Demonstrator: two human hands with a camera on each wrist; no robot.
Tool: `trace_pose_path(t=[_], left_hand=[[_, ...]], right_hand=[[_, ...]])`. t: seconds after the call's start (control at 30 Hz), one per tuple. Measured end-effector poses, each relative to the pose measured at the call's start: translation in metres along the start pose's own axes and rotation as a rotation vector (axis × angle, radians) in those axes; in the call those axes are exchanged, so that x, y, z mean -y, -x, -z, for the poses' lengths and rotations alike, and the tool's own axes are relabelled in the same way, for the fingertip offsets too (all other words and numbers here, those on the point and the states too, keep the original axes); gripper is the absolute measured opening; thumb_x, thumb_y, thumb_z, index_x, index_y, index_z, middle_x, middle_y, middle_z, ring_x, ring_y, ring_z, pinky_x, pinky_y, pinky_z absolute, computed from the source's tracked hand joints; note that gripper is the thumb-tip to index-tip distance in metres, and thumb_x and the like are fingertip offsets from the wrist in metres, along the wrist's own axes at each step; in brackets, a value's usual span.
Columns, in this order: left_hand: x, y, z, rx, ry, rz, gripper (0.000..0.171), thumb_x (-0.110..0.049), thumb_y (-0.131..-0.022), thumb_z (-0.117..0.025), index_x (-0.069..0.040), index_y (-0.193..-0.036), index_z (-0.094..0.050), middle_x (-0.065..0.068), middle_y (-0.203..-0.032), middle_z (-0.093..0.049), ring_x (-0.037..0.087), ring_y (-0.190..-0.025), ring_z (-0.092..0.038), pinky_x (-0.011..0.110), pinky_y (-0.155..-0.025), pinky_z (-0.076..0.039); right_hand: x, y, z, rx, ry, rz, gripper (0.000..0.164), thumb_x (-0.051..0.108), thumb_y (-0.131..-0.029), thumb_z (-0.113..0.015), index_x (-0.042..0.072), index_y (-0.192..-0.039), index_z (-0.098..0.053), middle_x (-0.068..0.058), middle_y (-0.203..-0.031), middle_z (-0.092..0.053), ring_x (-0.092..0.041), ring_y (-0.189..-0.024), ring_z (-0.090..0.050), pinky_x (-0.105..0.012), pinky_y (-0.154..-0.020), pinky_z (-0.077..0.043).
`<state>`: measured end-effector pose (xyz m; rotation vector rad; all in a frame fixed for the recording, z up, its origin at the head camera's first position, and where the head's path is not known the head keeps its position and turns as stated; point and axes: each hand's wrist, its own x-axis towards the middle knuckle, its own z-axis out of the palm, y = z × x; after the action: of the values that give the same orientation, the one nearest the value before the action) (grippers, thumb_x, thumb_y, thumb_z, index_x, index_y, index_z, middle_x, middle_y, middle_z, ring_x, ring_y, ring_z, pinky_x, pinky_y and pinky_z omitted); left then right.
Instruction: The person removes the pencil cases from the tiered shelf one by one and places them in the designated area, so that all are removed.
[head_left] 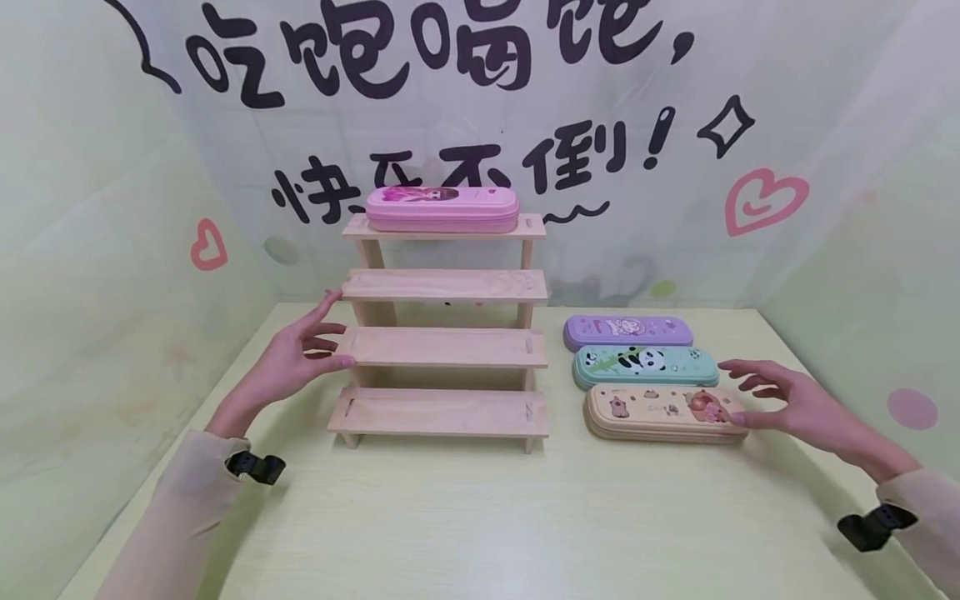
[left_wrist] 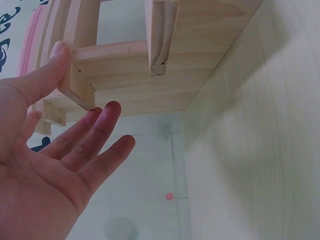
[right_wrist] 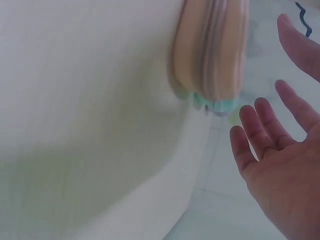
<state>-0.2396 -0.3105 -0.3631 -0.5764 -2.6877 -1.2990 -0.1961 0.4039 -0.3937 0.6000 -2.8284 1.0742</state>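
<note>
A wooden four-tier stepped rack point(head_left: 448, 414) stands at the middle of the table, with a pink pencil case point(head_left: 442, 210) on its top board. At the rack's left side is my left hand point(head_left: 296, 350), fingers spread and thumb at the end of a board; in the left wrist view the fingers point(left_wrist: 95, 165) look loose. My right hand point(head_left: 798, 408) hovers by the right ends of the cream pencil case point(head_left: 645, 412) and the mint panda pencil case point(head_left: 637, 367), thumb overlapping the cream one. Its fingers point(right_wrist: 267, 125) are apart and hold nothing in the right wrist view.
Behind the mint case lies a purple pencil case point(head_left: 637, 330), so three cases lie in a row right of the rack. The pale table point(head_left: 480, 517) is enclosed by a printed back sheet point(head_left: 630, 242) and side sheets point(head_left: 885, 275).
</note>
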Motion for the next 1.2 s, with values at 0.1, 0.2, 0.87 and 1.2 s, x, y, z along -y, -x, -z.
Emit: trace_pose_path(t=[0.1,0.2,0.87,1.2], left_hand=[[0.0,0.001,0.0,0.001,-0.003,0.002,0.107,-0.017,-0.092,-0.086,-0.04,-0.169,-0.017,0.027,-0.146,-0.057,0.04,-0.117,-0.068,0.058,-0.101,-0.052],[0.0,0.001,0.0,0.003,-0.003,0.005,0.107,-0.017,-0.092,-0.086,-0.041,-0.169,-0.016,0.027,-0.146,-0.057,0.04,-0.118,-0.068,0.059,-0.102,-0.052],[-0.001,0.002,0.0,0.002,-0.004,0.003,0.107,-0.018,-0.091,-0.086,-0.04,-0.169,-0.017,0.027,-0.144,-0.059,0.038,-0.116,-0.069,0.055,-0.1,-0.054],[-0.001,0.001,0.001,0.003,-0.002,0.002,0.107,-0.017,-0.091,-0.086,-0.04,-0.169,-0.017,0.027,-0.145,-0.058,0.038,-0.116,-0.069,0.047,-0.099,-0.057]], right_hand=[[0.009,-0.008,-0.001,-0.024,0.002,0.047,0.068,0.008,-0.087,-0.088,0.004,-0.147,-0.057,0.016,-0.13,-0.058,-0.004,-0.107,-0.056,-0.008,-0.09,-0.044],[0.018,-0.018,-0.002,-0.038,0.016,0.069,0.068,0.006,-0.085,-0.089,0.003,-0.146,-0.058,0.011,-0.129,-0.059,-0.004,-0.106,-0.056,-0.006,-0.09,-0.043],[0.089,-0.075,-0.023,0.054,0.027,0.1,0.074,0.018,-0.088,-0.089,0.007,-0.152,-0.055,-0.014,-0.135,-0.062,-0.023,-0.113,-0.057,-0.011,-0.092,-0.046],[0.125,-0.105,-0.027,0.076,-0.039,0.089,0.074,0.025,-0.091,-0.086,0.012,-0.155,-0.052,-0.012,-0.136,-0.06,-0.029,-0.118,-0.059,-0.016,-0.093,-0.049]])
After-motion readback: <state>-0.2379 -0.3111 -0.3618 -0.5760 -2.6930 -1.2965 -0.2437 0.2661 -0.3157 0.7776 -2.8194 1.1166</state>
